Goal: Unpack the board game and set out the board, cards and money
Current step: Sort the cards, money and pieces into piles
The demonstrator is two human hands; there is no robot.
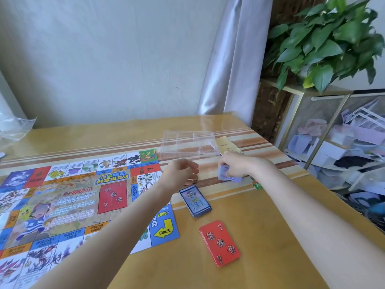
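- While the board (68, 205) lies flat across the left half of the table (270, 236), two card piles sit just off its right edge: a blue pile (195, 202) nearer the far side, a red pile (219, 243) nearer the person.
- Right hand (235, 166): fingers curled round a small bunch of purplish paper money (229, 176), held low over the striped band of the table, beyond the blue pile.
- Left hand (181, 173): fingers loosely bent, holding nothing visible; hovers beside the board's far right corner, close to the right hand but apart from it.
- Clear plastic tray (188, 146) sits just beyond both hands, long axis across the table; its compartments look empty, though glare makes this uncertain. A yellowish sheet (226, 146) lies at its right end.
- A small green-and-red piece (256, 184) shows under the right wrist; too hidden to identify.
- Key relation: the money is already in the right hand, and bare table lies right of the two card piles, on that hand's own side. The left hand is nearer the board and tray.
- Judgement: board and cards seem set; money is the step in hand. Likely need: sort or lay the notes down without disturbing the blue pile just beneath.
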